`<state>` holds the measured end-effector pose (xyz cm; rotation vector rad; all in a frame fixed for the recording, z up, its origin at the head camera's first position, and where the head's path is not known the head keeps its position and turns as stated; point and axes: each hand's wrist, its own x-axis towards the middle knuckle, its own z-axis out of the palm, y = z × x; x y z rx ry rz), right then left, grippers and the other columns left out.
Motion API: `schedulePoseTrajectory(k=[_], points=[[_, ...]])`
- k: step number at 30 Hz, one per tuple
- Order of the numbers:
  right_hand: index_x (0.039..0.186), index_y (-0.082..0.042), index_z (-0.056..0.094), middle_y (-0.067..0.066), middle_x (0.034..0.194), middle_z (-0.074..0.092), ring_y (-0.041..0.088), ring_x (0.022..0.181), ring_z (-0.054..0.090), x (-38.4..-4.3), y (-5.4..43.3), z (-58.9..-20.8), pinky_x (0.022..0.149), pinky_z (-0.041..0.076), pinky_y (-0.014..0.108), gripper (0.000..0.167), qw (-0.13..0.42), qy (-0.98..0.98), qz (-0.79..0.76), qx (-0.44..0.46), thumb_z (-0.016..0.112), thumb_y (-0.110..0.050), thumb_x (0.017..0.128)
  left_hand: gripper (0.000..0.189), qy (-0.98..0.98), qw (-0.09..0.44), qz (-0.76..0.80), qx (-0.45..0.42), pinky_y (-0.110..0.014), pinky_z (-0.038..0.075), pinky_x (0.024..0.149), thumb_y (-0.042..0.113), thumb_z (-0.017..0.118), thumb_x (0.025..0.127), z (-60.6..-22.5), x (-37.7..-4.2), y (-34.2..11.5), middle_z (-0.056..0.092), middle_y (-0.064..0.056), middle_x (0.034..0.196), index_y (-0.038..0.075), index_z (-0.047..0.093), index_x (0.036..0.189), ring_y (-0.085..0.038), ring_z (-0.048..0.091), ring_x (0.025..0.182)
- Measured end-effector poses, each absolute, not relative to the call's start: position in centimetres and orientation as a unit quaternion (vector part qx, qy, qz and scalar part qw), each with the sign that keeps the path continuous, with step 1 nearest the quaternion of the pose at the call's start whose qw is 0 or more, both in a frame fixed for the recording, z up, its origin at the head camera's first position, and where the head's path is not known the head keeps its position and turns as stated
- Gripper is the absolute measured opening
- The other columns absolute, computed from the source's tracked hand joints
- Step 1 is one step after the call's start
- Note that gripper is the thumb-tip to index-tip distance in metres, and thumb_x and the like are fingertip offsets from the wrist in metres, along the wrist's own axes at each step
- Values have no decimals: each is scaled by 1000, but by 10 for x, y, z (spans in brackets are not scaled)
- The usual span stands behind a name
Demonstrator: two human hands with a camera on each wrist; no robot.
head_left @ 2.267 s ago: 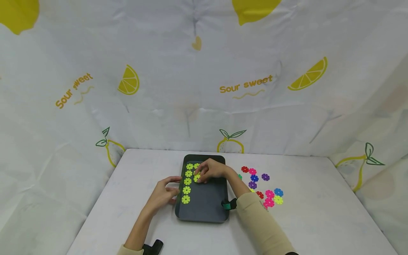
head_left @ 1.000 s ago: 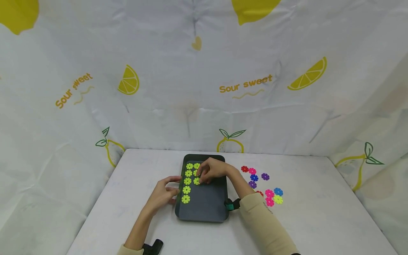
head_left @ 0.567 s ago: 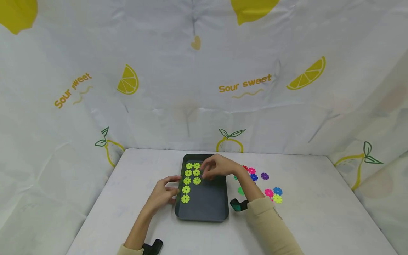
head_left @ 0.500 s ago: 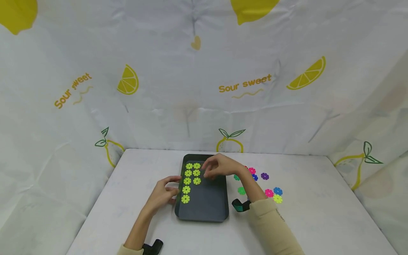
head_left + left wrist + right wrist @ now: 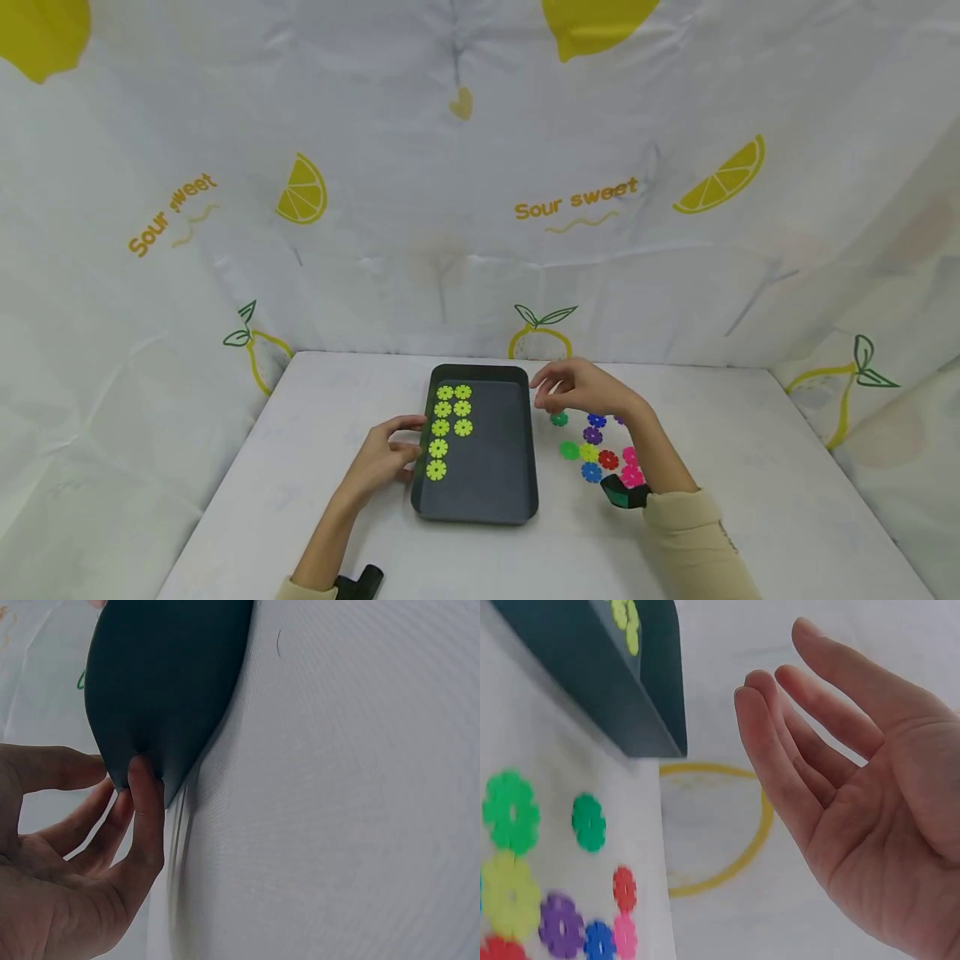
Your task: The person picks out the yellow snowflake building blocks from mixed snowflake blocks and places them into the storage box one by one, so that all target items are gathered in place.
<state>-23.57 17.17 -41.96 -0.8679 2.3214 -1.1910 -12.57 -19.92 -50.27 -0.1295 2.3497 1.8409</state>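
Note:
A dark grey rectangular tray (image 5: 480,492) lies on the white table. Inside, yellow-green flower-shaped discs (image 5: 440,427) form a column along the left side, with a shorter column of 3 beside it. My left hand (image 5: 382,457) holds the tray's left edge; in the left wrist view, its thumb and bent fingers meet the dark tray wall (image 5: 172,667). Just past the tray's right rim, my right hand (image 5: 581,386) hovers with loosely bent fingers and nothing between them. The right wrist view shows this hand (image 5: 855,765) apart from the tray corner.
Loose flower-shaped discs lie right of the tray, among them a green disc (image 5: 569,451), a yellow disc (image 5: 588,452), a red disc (image 5: 608,459) and a purple disc (image 5: 592,435). My right hand and forearm cover some. A lemon-printed white cloth (image 5: 420,292) hangs behind the table.
A yellow-green disc was set down third in the second column and let go. My right hand has since moved right, out of the tray and over the loose discs. The left hand stays put.

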Motion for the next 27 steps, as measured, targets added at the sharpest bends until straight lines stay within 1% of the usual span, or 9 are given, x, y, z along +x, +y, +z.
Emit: schedulePoseTrajectory(k=[4, 6, 9, 11, 13, 17, 21, 24, 27], points=[[126, -1, 72, 21, 107, 78, 42, 92, 78, -229, 194, -421, 81, 68, 37, 33, 191, 840, -414, -295, 78, -19, 100, 50, 787, 73, 612, -44, -40, 67, 68, -1, 72, 93, -504, -125, -199, 66, -16, 145, 10, 68, 142, -23, 77, 100], [126, -1, 71, 20, 106, 78, 38, 90, 78, -226, 204, -423, 81, 68, 37, 32, 188, 843, -409, -295, 78, -19, 100, 50, 786, 74, 612, -44, -40, 67, 68, -1, 72, 93, -503, -125, -199, 66, -16, 145, 10, 68, 143, -23, 77, 99], [124, -1, 72, 16, 105, 78, 32, 90, 78, -222, 216, -425, 80, 67, 31, 31, 184, 847, -403, -294, 78, -19, 99, 51, 785, 75, 613, -42, -39, 68, 68, 0, 71, 94, -503, -126, -199, 65, -18, 146, 9, 67, 143, -22, 77, 99], [125, 0, 72, 14, 107, 78, 31, 92, 79, -219, 223, -427, 81, 66, 27, 33, 186, 848, -401, -294, 79, -20, 99, 51, 785, 77, 613, -41, -38, 68, 68, 0, 71, 94, -503, -126, -199, 64, -18, 146, 9, 67, 144, -23, 77, 99], [126, 1, 71, 14, 109, 77, 34, 94, 79, -216, 229, -430, 81, 65, 25, 35, 191, 847, -399, -295, 79, -19, 98, 51, 785, 77, 613, -39, -38, 68, 68, 0, 71, 94, -503, -125, -199, 64, -19, 146, 9, 67, 144, -23, 77, 100], [128, 5, 69, 17, 113, 76, 34, 96, 78, -212, 239, -439, 80, 64, 24, 38, 203, 840, -400, -304, 80, -15, 97, 51, 785, 77, 614, -40, -39, 68, 68, 0, 71, 94, -503, -125, -199, 64, -19, 146, 9, 67, 144, -25, 77, 101], [127, 5, 69, 23, 116, 75, 26, 97, 76, -211, 244, -450, 81, 64, 24, 38, 224, 829, -408, -309, 81, -10, 95, 50, 786, 72, 613, -42, -41, 67, 68, 0, 72, 93, -503, -125, -199, 65, -18, 146, 8, 67, 143, -24, 77, 100], [127, 5, 70, 25, 118, 75, 23, 97, 76, -211, 247, -459, 81, 66, 25, 38, 245, 821, -415, -306, 81, -9, 94, 50, 786, 69, 613, -41, -42, 67, 68, -1, 72, 93, -503, -125, -199, 66, -18, 145, 8, 68, 143, -24, 77, 100], [127, 4, 71, 24, 119, 75, 24, 93, 77, -211, 249, -466, 78, 67, 30, 38, 261, 818, -416, -299, 82, -8, 93, 50, 786, 69, 613, -40, -42, 67, 68, -1, 72, 93, -503, -125, -199, 66, -18, 145, 8, 68, 143, -24, 77, 100]])
